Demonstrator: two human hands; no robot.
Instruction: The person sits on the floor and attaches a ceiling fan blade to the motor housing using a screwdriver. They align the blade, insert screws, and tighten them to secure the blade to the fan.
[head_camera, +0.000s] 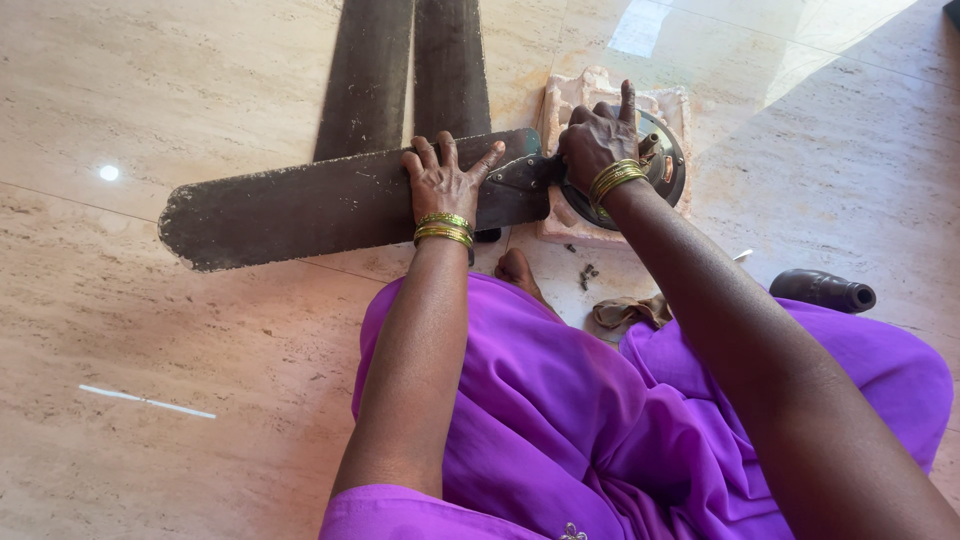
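Above our purple skirt (560, 420), our left hand (445, 180) presses flat on the fan blade (300, 205), steadying it, while at two o'clock our right hand (597, 140) grips the motor hub (668, 165).

Left hand (447, 178) flat on fan blade (300, 205) — right hand (597, 140) on motor hub (668, 165)

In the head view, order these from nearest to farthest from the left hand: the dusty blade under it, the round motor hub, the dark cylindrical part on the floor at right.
1. Dusty dark fan blade: directly under the left hand.
2. Round black motor hub: to its right, under the right hand.
3. Dark cylindrical part: far right on the floor.
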